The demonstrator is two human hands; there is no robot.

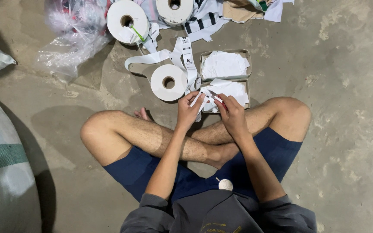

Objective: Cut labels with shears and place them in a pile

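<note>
I sit cross-legged on a concrete floor. My left hand (pixel 188 110) pinches the end of a white printed label ribbon (pixel 186 56) that runs up from a white roll (pixel 168 82) lying flat in front of my legs. My right hand (pixel 232 114) grips a small red-handled cutting tool (pixel 219 102), its tip at the ribbon end between both hands. Just beyond my hands stands a shallow cardboard tray (pixel 248 92) with cut white labels in it. A second such tray (pixel 248 54) sits behind it.
Two more white rolls (pixel 127 21) (pixel 174 9) lie farther back beside clear plastic bags (pixel 76 34) and striped cloth (pixel 206 21). A big white sack (pixel 3 172) fills the left edge. Bare concrete floor (pixel 346 86) lies to the right.
</note>
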